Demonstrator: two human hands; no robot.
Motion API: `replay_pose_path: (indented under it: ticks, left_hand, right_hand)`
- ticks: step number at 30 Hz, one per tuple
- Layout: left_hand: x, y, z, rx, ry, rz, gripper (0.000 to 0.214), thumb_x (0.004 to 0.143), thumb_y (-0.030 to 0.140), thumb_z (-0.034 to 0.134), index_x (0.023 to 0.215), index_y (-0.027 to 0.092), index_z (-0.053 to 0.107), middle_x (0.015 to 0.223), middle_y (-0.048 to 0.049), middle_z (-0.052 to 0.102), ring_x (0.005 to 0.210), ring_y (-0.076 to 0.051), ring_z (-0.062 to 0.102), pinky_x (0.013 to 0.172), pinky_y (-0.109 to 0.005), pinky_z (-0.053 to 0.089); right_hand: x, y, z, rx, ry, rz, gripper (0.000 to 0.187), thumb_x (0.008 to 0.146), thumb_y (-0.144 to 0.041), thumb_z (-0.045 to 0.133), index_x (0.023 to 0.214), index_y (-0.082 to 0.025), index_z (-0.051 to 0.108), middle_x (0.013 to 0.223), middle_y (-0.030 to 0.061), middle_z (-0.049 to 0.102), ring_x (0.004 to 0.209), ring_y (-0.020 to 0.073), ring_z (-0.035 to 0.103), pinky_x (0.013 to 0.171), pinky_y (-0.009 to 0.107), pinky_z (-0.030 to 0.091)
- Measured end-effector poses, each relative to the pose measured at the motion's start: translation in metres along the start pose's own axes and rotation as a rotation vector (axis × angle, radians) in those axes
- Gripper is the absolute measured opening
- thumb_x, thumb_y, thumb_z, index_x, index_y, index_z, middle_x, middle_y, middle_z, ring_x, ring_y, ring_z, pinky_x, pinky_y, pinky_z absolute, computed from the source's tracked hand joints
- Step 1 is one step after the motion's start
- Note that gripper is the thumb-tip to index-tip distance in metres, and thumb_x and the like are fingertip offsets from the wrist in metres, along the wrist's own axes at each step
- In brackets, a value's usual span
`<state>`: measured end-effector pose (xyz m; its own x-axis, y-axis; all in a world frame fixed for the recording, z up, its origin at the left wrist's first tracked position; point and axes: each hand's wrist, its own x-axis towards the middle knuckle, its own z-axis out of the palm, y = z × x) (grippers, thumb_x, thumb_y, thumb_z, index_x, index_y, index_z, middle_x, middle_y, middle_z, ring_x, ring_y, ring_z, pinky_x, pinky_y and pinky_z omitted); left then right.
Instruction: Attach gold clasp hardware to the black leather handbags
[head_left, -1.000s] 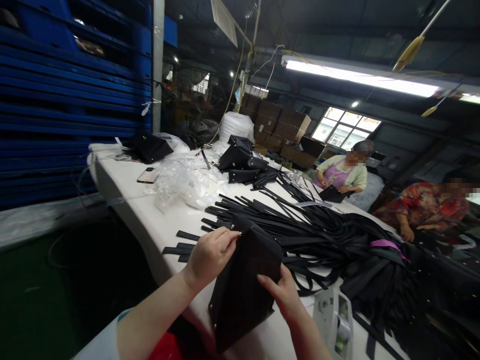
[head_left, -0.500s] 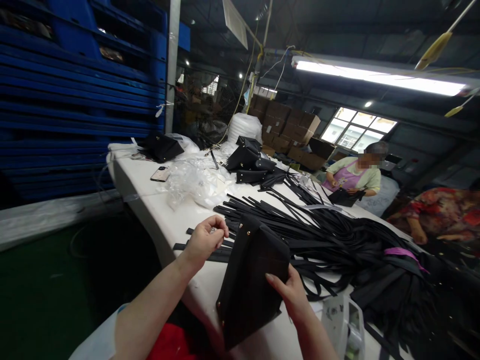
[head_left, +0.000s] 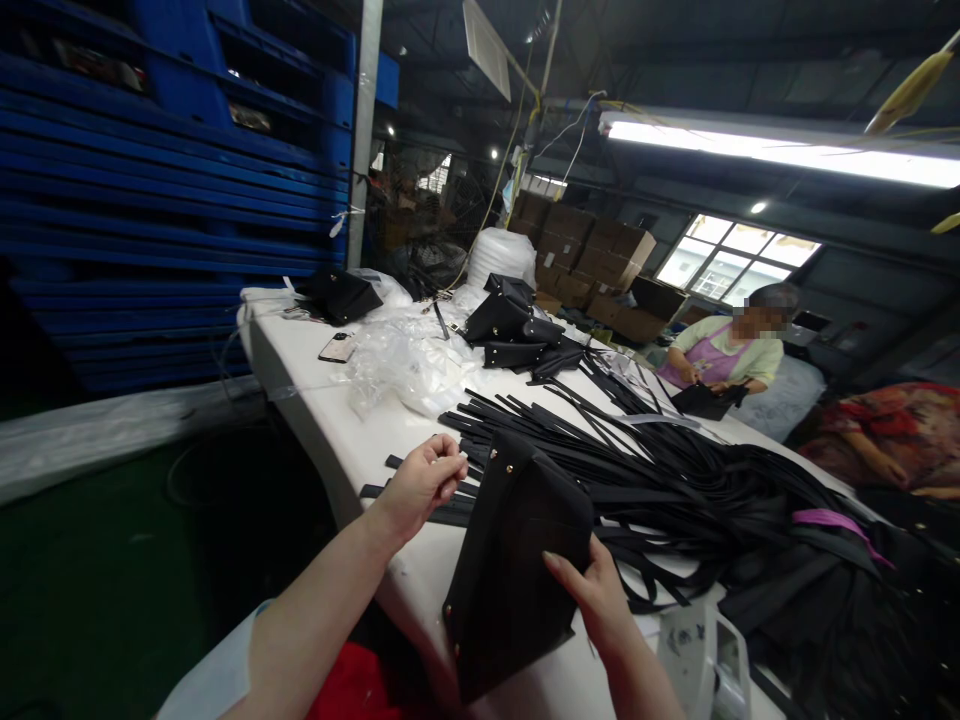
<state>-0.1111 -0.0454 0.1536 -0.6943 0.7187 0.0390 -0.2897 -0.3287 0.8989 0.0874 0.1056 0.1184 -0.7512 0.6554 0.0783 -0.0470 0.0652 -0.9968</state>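
Observation:
A black leather bag (head_left: pixel 517 560) with small gold studs stands on the white table (head_left: pixel 330 410) in front of me. My right hand (head_left: pixel 596 595) grips its right side, fingers curled over the panel. My left hand (head_left: pixel 420 485) is just left of the bag's top corner, fingers pinched on something small that I cannot make out. A large heap of black leather straps (head_left: pixel 637 470) lies right behind the bag.
Clear plastic wrap (head_left: pixel 409 360), a phone (head_left: pixel 336 347) and more black bags (head_left: pixel 517 325) lie farther along the table. A white tape dispenser (head_left: pixel 701 655) sits by my right wrist. Blue pallets (head_left: pixel 150 190) stand at the left. Two people work at the right.
My left hand has come off the bag's top corner and drawn left, pinched. The bag now stands a little more upright in my right hand.

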Motion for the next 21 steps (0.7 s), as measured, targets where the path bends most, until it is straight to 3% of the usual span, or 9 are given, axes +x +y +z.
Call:
replay_pose_path:
  ticks: [12, 21]
  left_hand:
    - [0.0026, -0.0045, -0.0025, 0.016, -0.012, -0.024, 0.037, 0.064, 0.032, 0.079, 0.085, 0.012, 0.057, 0.071, -0.005, 0.068, 0.05, -0.008, 0.057, 0.046, -0.017, 0.046]
    - [0.0029, -0.0067, 0.0009, -0.038, 0.015, -0.03, 0.042, 0.062, 0.035, 0.083, 0.085, 0.011, 0.057, 0.074, -0.0079, 0.071, 0.046, -0.007, 0.054, 0.042, -0.017, 0.044]
  right_hand:
    - [0.0005, 0.0037, -0.0013, 0.006, 0.01, -0.004, 0.052, 0.062, -0.045, 0.081, 0.105, -0.019, 0.068, 0.107, 0.0118, 0.071, 0.101, 0.0342, 0.065, 0.094, 0.051, 0.048]
    - [0.0017, 0.004, -0.0021, 0.008, -0.005, 0.004, 0.054, 0.063, -0.046, 0.081, 0.107, -0.017, 0.067, 0.11, 0.0123, 0.071, 0.102, 0.0336, 0.064, 0.093, 0.049, 0.049]
